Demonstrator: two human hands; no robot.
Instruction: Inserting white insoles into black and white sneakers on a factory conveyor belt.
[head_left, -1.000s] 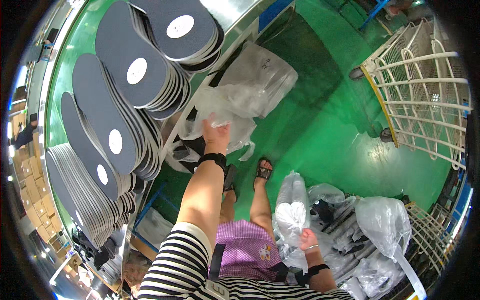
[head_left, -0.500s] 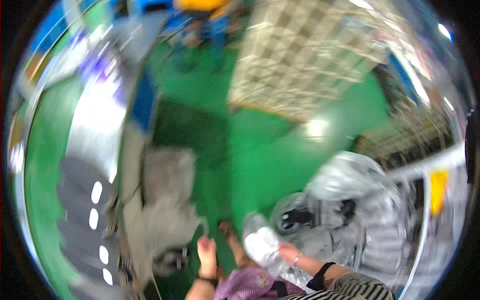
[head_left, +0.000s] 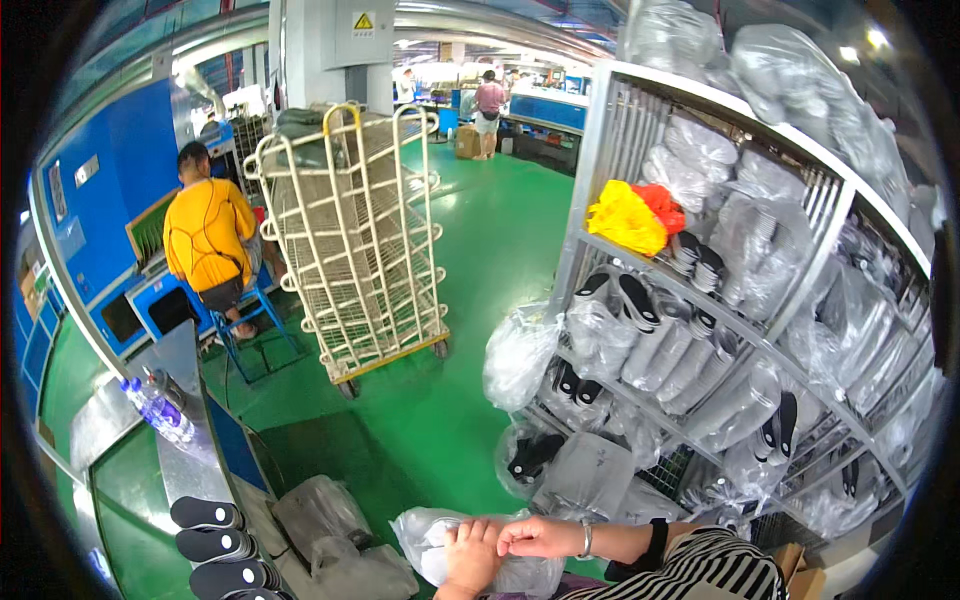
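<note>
A clear plastic bag (head_left: 420,533) with something pale inside lies across the lower middle, in front of my body. My left hand (head_left: 472,556) is on top of it, fingers closed together over the plastic. Touching the left fingertips, my right hand (head_left: 540,537) has curled fingers and grips the same bag near its top. What the bag contains is blurred by the plastic and partly covered by my hands.
On the right, a metal rack (head_left: 700,275) holds bagged insoles and yellow and red bags. A white wire cart (head_left: 360,250) stands ahead. Dark insoles (head_left: 215,545) lie in stacks on the left bench. More plastic bags (head_left: 320,510) sit beside it. A person in yellow (head_left: 210,230) sits beyond.
My view has swung up and right. Both hands have come together at the bag; before, the right hand held it alone while the left was apart, near the bench side.
</note>
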